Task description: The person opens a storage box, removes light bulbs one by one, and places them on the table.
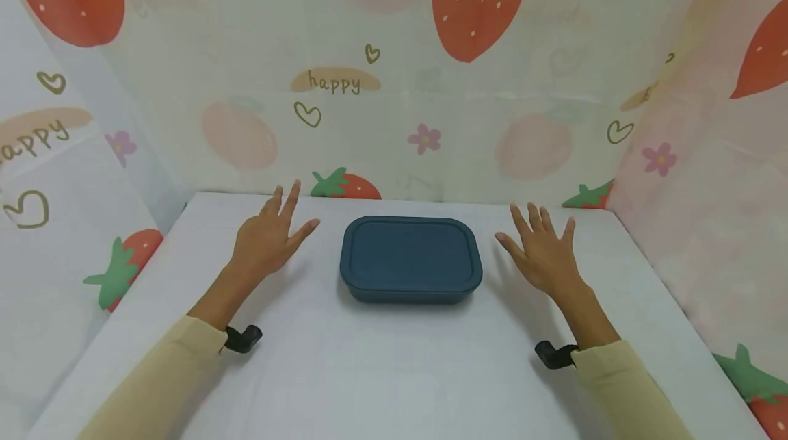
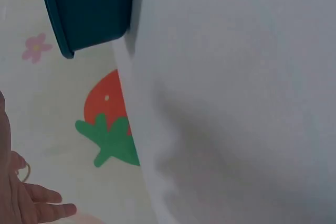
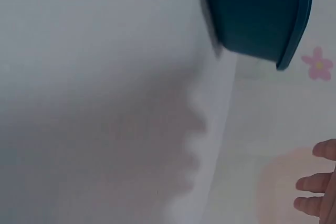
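A dark blue rectangular lidded container point(image 1: 410, 255) with rounded corners sits on the white table, its lid on top. To its left my left hand point(image 1: 265, 238) hovers over the table with fingers spread, apart from the container. On the other side my right hand point(image 1: 544, 255) is held up the same way, fingers splayed and holding nothing. In the left wrist view the container point(image 2: 89, 9) shows at the top, with part of the left hand point(image 2: 26, 198) at the lower left. The right wrist view has the container point(image 3: 257, 14) at the top and a few fingertips of the right hand point(image 3: 317, 184).
The white table point(image 1: 394, 371) runs back to a wall sheet point(image 1: 394, 36) printed with strawberries, hearts and the word happy. Similar sheets stand along the left and right sides. A black wrist camera point(image 1: 244, 339) protrudes from the left sleeve, and another black camera point(image 1: 555, 355) from the right.
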A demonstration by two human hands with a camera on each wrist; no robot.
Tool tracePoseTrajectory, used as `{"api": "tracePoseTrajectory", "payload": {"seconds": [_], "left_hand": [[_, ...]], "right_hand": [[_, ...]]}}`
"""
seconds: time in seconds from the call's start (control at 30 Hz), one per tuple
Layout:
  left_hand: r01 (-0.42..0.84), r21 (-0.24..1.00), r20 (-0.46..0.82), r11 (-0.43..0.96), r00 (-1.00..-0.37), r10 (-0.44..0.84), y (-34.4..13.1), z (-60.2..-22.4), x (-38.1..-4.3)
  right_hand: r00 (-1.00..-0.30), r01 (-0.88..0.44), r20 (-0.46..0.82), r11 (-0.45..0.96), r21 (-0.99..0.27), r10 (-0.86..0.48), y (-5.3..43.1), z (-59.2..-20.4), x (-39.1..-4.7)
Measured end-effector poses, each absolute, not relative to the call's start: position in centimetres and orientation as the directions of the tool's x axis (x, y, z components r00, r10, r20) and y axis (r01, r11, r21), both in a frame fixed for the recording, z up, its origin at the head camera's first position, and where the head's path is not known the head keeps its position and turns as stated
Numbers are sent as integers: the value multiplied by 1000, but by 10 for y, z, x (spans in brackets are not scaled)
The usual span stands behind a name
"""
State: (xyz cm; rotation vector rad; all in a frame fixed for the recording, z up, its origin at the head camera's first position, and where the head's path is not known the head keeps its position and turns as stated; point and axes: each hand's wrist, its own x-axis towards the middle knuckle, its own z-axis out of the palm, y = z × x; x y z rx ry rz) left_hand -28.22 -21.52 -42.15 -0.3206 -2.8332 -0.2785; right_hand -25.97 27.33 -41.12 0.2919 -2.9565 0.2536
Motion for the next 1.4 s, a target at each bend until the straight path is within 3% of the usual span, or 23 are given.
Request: {"api": "tracePoseTrajectory", "payload": {"seconds": [0.57, 0.93, 1.4], "left_hand": [[271, 280, 247, 921, -947, 204, -171, -427, -255], [224, 401, 54, 888, -974, 221, -158, -434, -264], [238, 388, 49, 890, -970, 238, -148, -442, -262]], "right_hand": [[-969, -229, 178, 886, -402, -169, 234, -420, -239], [-973, -187, 205, 879, -439, -105, 219, -429, -240], [-960, -229, 259, 830, -508, -106, 211, -436, -244]]}}
